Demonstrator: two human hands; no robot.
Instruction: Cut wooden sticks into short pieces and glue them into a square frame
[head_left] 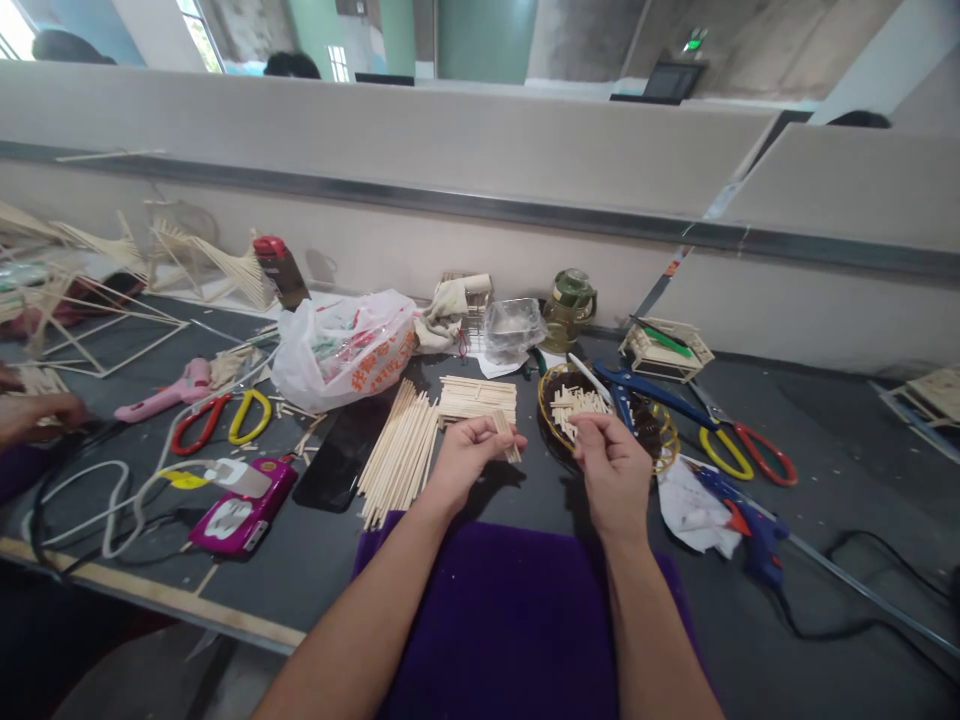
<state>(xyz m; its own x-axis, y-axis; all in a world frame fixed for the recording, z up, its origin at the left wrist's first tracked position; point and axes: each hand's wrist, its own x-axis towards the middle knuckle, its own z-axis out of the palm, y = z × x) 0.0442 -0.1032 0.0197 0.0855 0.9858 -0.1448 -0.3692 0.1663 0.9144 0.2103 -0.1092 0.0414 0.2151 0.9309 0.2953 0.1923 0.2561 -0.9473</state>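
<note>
Sticks (511, 437) lie bunched in the closed left hand (466, 452), seemingly to keep their ends even. The right hand (611, 462) pinches shut beside the dish (541, 405) of short pieces, its hold unclear.

The sticks (397, 455) are pale tan, the cloth (510, 610) purple, the glue gun (761, 540) blue, the table (832, 440) dark grey.
</note>
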